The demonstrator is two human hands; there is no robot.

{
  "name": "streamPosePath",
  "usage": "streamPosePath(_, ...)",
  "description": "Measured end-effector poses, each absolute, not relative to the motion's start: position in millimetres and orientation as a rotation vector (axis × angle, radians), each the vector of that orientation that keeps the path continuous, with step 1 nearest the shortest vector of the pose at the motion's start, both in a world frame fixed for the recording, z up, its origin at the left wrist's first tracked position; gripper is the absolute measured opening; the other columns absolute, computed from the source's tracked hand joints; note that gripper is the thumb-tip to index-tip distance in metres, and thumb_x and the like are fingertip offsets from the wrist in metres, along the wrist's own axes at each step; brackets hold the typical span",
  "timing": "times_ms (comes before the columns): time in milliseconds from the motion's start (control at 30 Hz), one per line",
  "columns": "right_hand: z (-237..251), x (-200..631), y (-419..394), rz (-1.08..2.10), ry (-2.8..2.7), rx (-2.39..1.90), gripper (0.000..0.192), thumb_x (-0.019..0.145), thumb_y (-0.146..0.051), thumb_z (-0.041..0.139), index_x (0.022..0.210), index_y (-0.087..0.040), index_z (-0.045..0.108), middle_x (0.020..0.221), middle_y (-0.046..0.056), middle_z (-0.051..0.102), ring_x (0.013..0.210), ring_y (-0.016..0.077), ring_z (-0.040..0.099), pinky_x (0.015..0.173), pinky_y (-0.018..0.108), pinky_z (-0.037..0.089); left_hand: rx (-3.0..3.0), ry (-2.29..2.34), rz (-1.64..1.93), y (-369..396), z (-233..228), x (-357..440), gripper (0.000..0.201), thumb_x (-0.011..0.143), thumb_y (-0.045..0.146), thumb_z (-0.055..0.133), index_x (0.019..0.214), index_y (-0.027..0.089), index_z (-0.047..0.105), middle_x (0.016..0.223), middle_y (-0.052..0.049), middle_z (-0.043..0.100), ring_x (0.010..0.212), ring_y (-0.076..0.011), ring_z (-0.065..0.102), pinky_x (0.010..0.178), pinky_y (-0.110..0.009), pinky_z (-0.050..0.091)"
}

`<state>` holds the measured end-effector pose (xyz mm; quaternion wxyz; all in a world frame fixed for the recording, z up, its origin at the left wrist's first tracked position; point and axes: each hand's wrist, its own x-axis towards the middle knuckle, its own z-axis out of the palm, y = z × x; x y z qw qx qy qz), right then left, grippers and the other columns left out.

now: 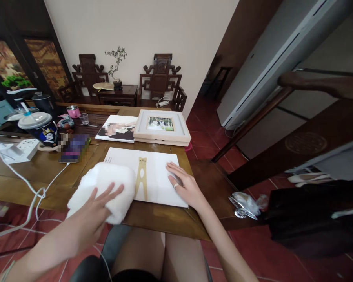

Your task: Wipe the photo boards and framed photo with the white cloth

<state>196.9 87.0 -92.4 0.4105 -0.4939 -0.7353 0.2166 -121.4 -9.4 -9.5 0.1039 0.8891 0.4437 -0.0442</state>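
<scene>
1. The left hand (98,203) lies flat, fingers spread wide, pressed on the near corner of a fluffy white cloth (106,188); it grips nothing.
2. The right hand (184,186) also lies flat with open fingers, palm down on the right part of a white board (159,172), a ring on one finger.
3. One cloth: it rests partly on the left end of the white board and partly on the wooden surface (164,219), and hangs slightly past the near edge, under and ahead of the left hand.
4. One white board: it lies flat between the two hands, with a tan, clip-shaped stand piece (141,178) on its middle, just beside the cloth's right edge and well left of the right hand.
5. Beyond the board lie two pictures: a framed photo (161,125) in a pale wooden frame, and, to its left and partly beneath it, an unframed photo print (117,129).
6. Further left stand one lidded cup with a straw (39,127), one white power strip (20,150) with white cables, one small clear glass (84,118) and one pink pot (73,111).
7. Against the far wall stand two carved dark chairs (159,84) with a small potted plant (117,66) on a low table between them.
8. On the red tiled floor to the right lies one crumpled plastic bag (247,203).
</scene>
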Motion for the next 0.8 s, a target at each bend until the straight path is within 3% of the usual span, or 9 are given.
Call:
streamPosePath(100,-92.2,197.0,87.0,0.544,-1.853,-1.246,0.036,0.088,-0.029,0.052,0.12,-0.021,0.064,0.132,0.009,0.058,0.13,0.0252,0.047,0.112,0.051,0.033,2.558,1.322,-0.198,26.2,0.7,-114.5,0.046,0.073,-0.007,0.033,0.095,0.018,0.065,0.158,-0.001,0.014,0.145,-0.0257,0.007,0.114,-0.059,0.019)
streamPosePath(300,-92.8,197.3,87.2,0.55,-1.835,-1.224,0.035,0.087,-0.03,0.054,0.119,-0.023,0.065,0.131,0.008,0.059,0.129,0.0251,0.048,0.112,0.051,0.034,2.568,1.425,-0.064,102.6,-14.8,-82.7,0.03,0.085,0.007,0.037,0.099,0.013,0.063,0.158,-0.01,0.008,0.145,-0.0316,0.001,0.112,-0.062,0.012)
streamPosePath(433,-92.5,197.1,87.1,0.549,-1.836,-1.22,0.035,0.087,-0.03,0.054,0.119,-0.024,0.065,0.131,0.008,0.06,0.129,0.0252,0.048,0.111,0.051,0.034,2.527,1.451,0.09,129.9,-22.3,-59.0,0.033,0.092,0.017,0.033,0.113,0.016,0.058,0.159,-0.01,0.003,0.144,-0.0342,-0.001,0.11,-0.065,0.01)
streamPosePath(633,-90.5,197.3,87.0,0.546,-1.856,-1.241,0.036,0.087,-0.03,0.052,0.12,-0.02,0.065,0.131,0.01,0.059,0.129,0.0255,0.047,0.111,0.05,0.035,2.704,1.285,-0.173,78.8,-12.9,-32.3,0.038,0.079,0.003,0.043,0.106,0.015,0.066,0.158,-0.009,0.011,0.144,-0.0376,0.003,0.108,-0.069,0.015)
streamPosePath(800,-91.8,198.1,87.1,0.545,-1.859,-1.229,0.035,0.087,-0.029,0.053,0.119,-0.023,0.065,0.131,0.008,0.06,0.13,0.0249,0.047,0.111,0.05,0.035,2.8,1.153,-0.302,9.5,-10.5,-26.2,0.03,0.076,0.014,0.056,0.101,0.016,0.071,0.158,-0.01,0.009,0.142,-0.0441,0.005,0.105,-0.073,0.018)
